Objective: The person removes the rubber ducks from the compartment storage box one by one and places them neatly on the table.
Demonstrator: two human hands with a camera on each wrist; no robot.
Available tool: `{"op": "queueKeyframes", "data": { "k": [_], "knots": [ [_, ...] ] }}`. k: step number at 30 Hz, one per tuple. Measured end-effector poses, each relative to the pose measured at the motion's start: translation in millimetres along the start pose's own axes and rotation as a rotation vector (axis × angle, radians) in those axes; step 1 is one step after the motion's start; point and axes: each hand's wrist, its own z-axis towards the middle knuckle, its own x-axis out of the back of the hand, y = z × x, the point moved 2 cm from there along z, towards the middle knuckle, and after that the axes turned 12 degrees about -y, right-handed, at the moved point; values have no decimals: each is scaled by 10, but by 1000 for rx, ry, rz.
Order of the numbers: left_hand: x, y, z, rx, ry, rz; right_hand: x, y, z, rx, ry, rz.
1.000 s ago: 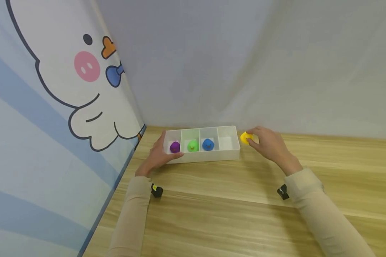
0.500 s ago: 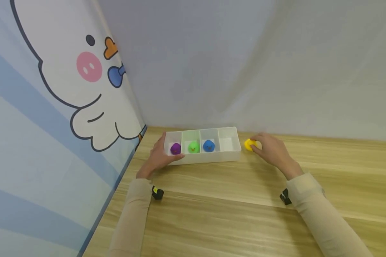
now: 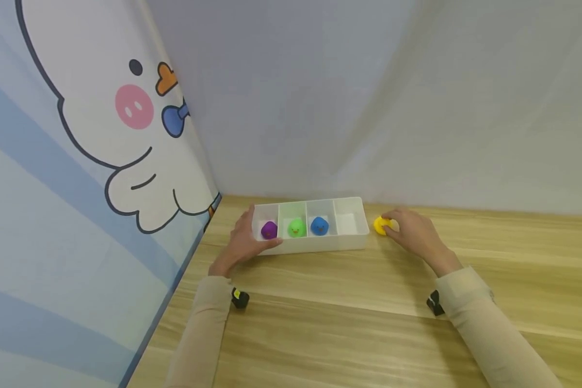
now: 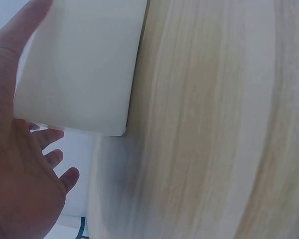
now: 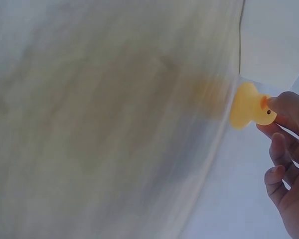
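In the head view a white divided box (image 3: 320, 245) stands on the table near the back. My left hand (image 3: 244, 242) grips its left end, thumb along the front wall. Inside sit a purple rubber duck (image 3: 269, 230), a green rubber duck (image 3: 297, 227) and a blue rubber duck (image 3: 319, 226), each in its own compartment; the rightmost compartment holds nothing. Just right of the box, my right hand (image 3: 417, 234) pinches a yellow rubber duck (image 5: 246, 107) by the head between thumb and fingers. Whether its base touches the table I cannot tell.
The wooden table (image 3: 330, 334) spreads in front of the box and to the right. A grey-white curtain (image 3: 393, 97) hangs behind it. A printed cartoon cloth (image 3: 92, 188) borders the left side.
My right hand has moved down and slightly right with the yellow rubber duck, a little farther from the box. The left hand keeps its grip. The whole head view has shifted slightly.
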Motion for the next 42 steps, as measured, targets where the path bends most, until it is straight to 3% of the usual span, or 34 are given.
{"op": "queueKeyframes", "data": {
  "k": [12, 21, 29, 42],
  "knots": [
    [-99, 111, -18, -30, 17, 0, -58, 42, -31, 3, -11, 26],
    [-155, 102, -31, -20, 8, -4, -105, 58, -7, -2, -37, 26],
    [-150, 90, 8, 5, -6, 11, -29, 52, 2, -27, -70, 58],
    [-129, 101, 8, -13, -16, 18, 168, -38, 40, -11, -39, 115]
  ]
}}
